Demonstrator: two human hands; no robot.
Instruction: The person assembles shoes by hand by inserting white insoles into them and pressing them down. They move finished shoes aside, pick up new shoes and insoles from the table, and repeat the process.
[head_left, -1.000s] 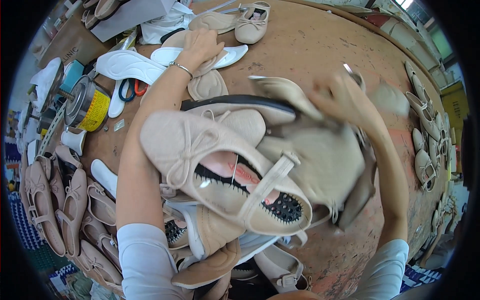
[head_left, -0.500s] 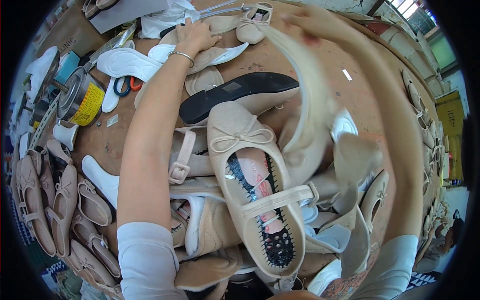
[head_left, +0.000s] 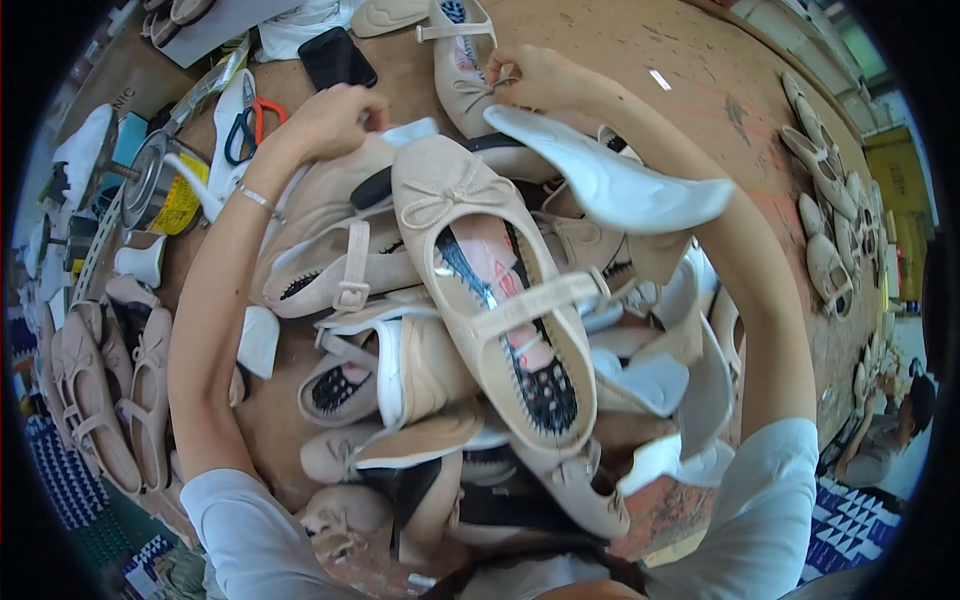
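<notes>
My right hand pinches, thumb to finger, at the bow edge of a beige strap shoe at the far middle. Across from it, my left hand is curled over beige insole pieces; what its fingers hold is hidden. Below my right hand, a white moulded insole hangs over the pile, slightly blurred. On top of the heap lies a large beige shoe with a bow, its strap buckled and its inside stitched in black. Beneath it is another buckled beige shoe.
Scissors with blue and orange handles and a black phone lie at the far left. A metal can with a yellow label stands nearby. Finished-looking beige shoes line the left and right table edges.
My right hand has come inward to the far shoe, which has moved nearer. A white insole now lies over the pile. My left hand has curled. The view has shifted.
</notes>
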